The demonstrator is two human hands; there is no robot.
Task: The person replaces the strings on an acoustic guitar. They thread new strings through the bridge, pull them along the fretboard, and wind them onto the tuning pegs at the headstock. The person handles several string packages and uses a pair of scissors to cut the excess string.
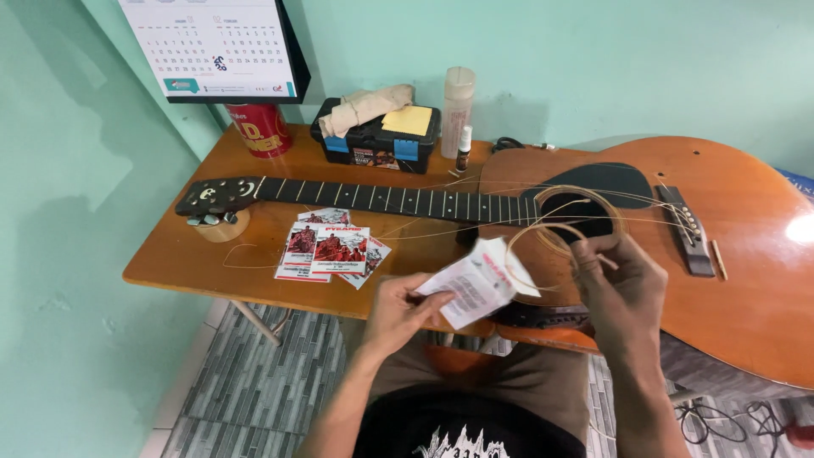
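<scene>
Pinched between thumb and fingers, left hand [398,309] grips a white paper sleeve [476,284] by its lower left corner; sleeve tilts up to the right. Right hand [619,293] closed on a coiled guitar string [570,222], the loop standing above the fingers, over the soundhole. Coil lies right of and slightly above the sleeve's open end, just beside it; right hand nearer the coil, left nearer the sleeve. Both held above the front edge of the wooden tabletop [170,254]. Acoustic guitar [729,254] lies across it, neck toward the left edge, loose strings trailing. Printed string packets [329,250] sit in front of the neck. Black toolbox [377,136], red tin [261,127] along the back edge.
</scene>
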